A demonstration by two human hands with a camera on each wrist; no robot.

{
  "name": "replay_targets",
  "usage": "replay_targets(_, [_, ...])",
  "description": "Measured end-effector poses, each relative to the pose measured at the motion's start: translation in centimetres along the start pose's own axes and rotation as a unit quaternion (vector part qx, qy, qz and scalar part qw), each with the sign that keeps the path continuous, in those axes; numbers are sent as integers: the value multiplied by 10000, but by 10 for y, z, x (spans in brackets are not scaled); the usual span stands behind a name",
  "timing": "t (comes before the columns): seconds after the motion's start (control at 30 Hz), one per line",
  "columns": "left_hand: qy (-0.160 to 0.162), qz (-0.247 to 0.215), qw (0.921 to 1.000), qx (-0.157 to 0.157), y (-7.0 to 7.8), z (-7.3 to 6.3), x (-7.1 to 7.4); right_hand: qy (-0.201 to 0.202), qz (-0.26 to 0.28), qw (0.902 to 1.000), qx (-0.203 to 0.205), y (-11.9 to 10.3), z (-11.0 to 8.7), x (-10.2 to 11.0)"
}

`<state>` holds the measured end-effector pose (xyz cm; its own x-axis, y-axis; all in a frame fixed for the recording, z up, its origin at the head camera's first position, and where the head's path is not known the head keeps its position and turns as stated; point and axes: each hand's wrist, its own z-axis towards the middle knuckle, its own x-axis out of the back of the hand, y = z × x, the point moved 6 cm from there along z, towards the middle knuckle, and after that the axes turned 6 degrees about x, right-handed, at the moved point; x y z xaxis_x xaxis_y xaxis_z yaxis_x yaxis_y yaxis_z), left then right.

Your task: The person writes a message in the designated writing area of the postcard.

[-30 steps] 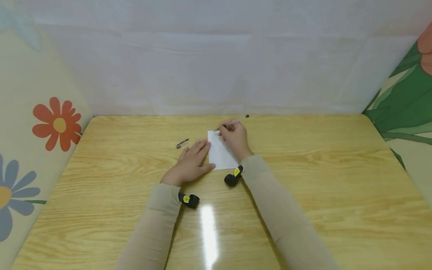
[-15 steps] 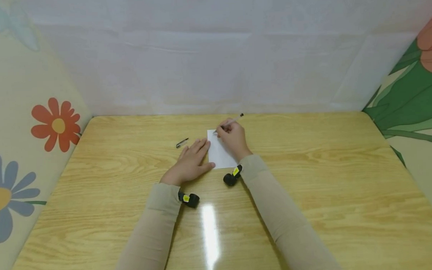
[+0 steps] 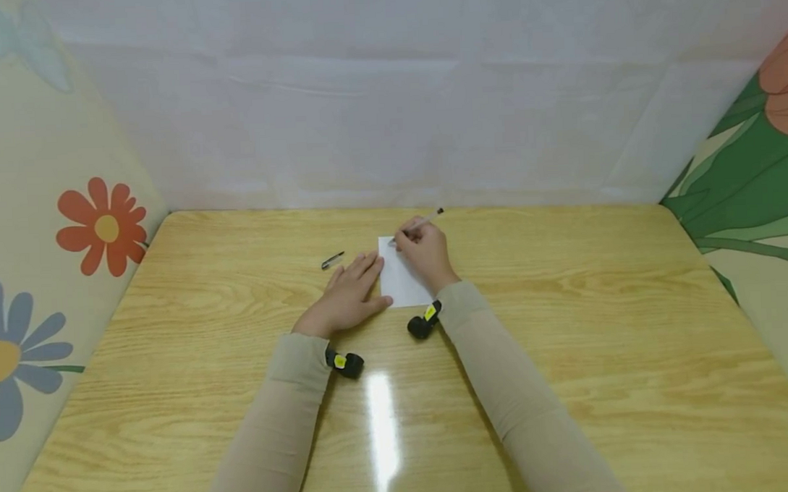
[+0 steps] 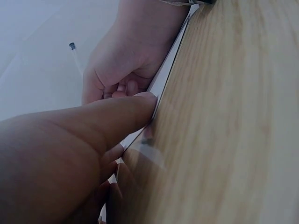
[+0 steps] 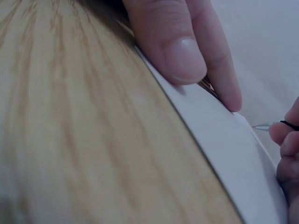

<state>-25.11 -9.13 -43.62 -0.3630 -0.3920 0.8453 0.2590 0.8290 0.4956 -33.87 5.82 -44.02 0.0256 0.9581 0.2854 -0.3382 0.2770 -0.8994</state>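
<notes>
white and rectangular, the sheet of paper [image 3: 398, 282] lay flat on the wood-grain tabletop [image 3: 598, 304] in the head view, its right side partly covered by the right hand [image 3: 430, 255]. that hand pinched a clear-barrelled pen [image 3: 424, 221] in its fingers, the barrel leaning up and rightward to a black end plug [image 3: 440, 211]. the left hand [image 3: 346, 295] was spread flat, fingers straight, its thumb and a fingertip at the paper's left side. just beyond it a clear pen cap [image 3: 332, 260] with a dark clip lay near the paper but apart from it. any ink on the paper was too small to make out.

in the left wrist view the paper thinned to a pale strip, seen almost edge-on behind the left thumb [image 4: 126, 114]. the right hand's curled fingers hid the pen's writing end; only its faint upper barrel and the plug stood out against the white backdrop [image 4: 37, 70].

in the right wrist view the paper looked broad and bluish white, its lower end cut off. the right hand was cropped to a few fingers, the pen's metal nib [image 5: 261, 126] poking past them. whether the nib touched the paper could not be told.
</notes>
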Motion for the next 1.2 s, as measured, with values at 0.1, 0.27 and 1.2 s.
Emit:
replay_targets(0.1, [-35,-19,10000,22,0,0,0,-13,-36,10000,38,0,0,-1])
replay_targets(0.27, [-64,-43,10000,34,1,-1,0,-58,-75,9999,56,0,0,-2])
replay_targets(1.2, [-45,25,10000,70,0,-1,0,-166,-195,9996,110,-2,-1,-3])
